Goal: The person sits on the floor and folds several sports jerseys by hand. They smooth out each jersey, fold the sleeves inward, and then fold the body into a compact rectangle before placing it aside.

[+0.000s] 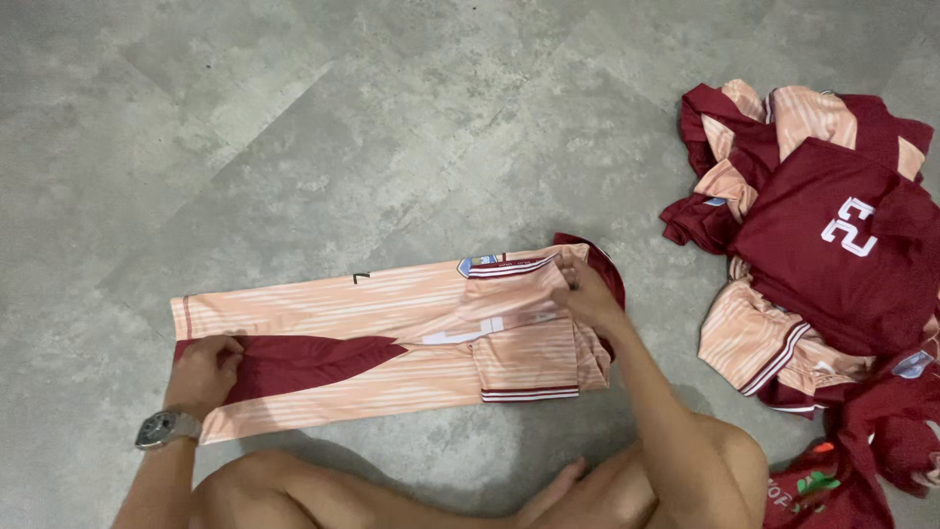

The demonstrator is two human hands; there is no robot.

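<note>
- Two hands work one garment: a peach-and-maroon striped jersey (392, 338) lies flat on the grey floor (343, 127), folded into a long band running from 9 o'clock to 3 o'clock in front of your crossed legs (441, 490).
- Your left hand (204, 370), wearing a wristwatch (166, 428), rests at the 9 o'clock end, on the maroon panel. Its fingers curl down onto the cloth, pinning the hem rather than lifting it.
- Your right hand (586, 294) sits at the 3 o'clock end near the collar, fingers together and pressed on the folded-in sleeve (524, 367). Whether they pinch an edge or merely flatten it, I cannot tell.
- By my reading, you are midway through the fold: the sides look tucked in and the long band is not yet doubled over.
- That doubling would call for an even grip on one end and the sleeve kept flat, or the slippery fabric may slide out of line.
- At 3 o'clock, well apart from the band, a heap of similar maroon and peach jerseys (822, 255) lies loose and crumpled.
- Hard to make out: the jersey's underside and maroon collar are mostly hidden beneath your right hand, the heap runs off the right edge, and a red cloth (813, 495) at 5 o'clock is cut off by the bottom edge.
</note>
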